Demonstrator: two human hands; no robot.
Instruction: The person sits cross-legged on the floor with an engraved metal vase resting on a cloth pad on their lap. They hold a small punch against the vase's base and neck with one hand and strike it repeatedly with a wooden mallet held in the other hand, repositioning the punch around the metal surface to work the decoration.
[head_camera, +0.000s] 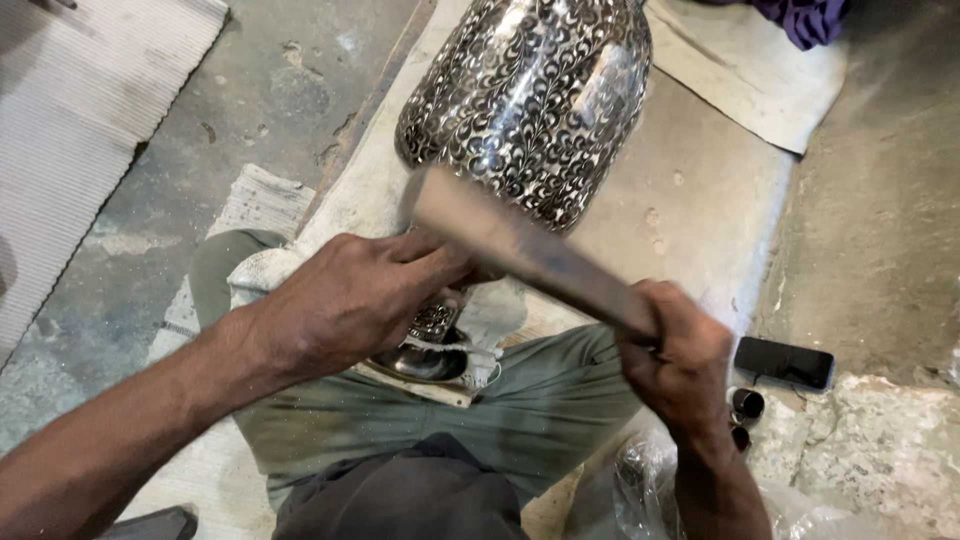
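Now, right hand (680, 365) gripping mallet (520, 250), left hand (350, 300) closed on patterned vase (530, 95).

Black phone (785, 363) lies on stone floor (880, 210) (purple cloth (805, 18) above).

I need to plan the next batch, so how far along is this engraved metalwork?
Done: the large patterned vessel looks fully covered in scrollwork. In hand: the right hand swings a blurred hammer; the left hand steadies a smaller metal piece on the lap. Its rounded part looks plain, so apparently left.
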